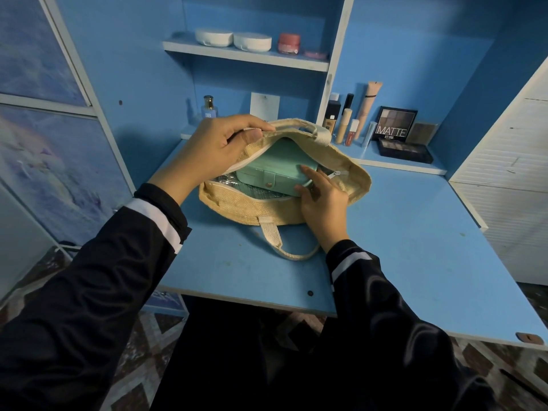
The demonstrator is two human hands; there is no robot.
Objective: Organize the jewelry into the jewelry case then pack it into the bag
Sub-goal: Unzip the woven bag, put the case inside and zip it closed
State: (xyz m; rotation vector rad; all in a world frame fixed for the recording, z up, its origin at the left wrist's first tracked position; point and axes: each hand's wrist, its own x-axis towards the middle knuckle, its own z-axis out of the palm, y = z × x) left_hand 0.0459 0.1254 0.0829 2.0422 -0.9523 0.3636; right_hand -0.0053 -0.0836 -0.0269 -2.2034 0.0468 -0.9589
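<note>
On the blue desk, bag lies on its side, mouth open toward me, silver lining showing inside.

Left hand: thumb and curled fingers pinch the upper rim of the bag and hold it lifted, so the opening gapes.

Right hand: fingers fairly straight and laid against the right end of the jewelry case, thumb at its near edge. It reads as a push rather than a closed grip; nothing is enclosed in the palm.

Jewelry case: mint green, lid down, snap tab facing me. Most of it sits inside the bag mouth on the lining, under the lifted rim. Its near front face shows at the opening.

No loose jewelry visible on the desk. I judge the sorting step done and the packing step in hand, near its end.

Next move, as I judge it: slide the case fully past the rim, then draw the right hand clear before the left lowers the flap. The zipper pull sits at the right end of the opening, just beside the right fingertips, handy for closing.

Risk: case corner snagging on the lining or zipper tape if pushed at an angle.
</note>
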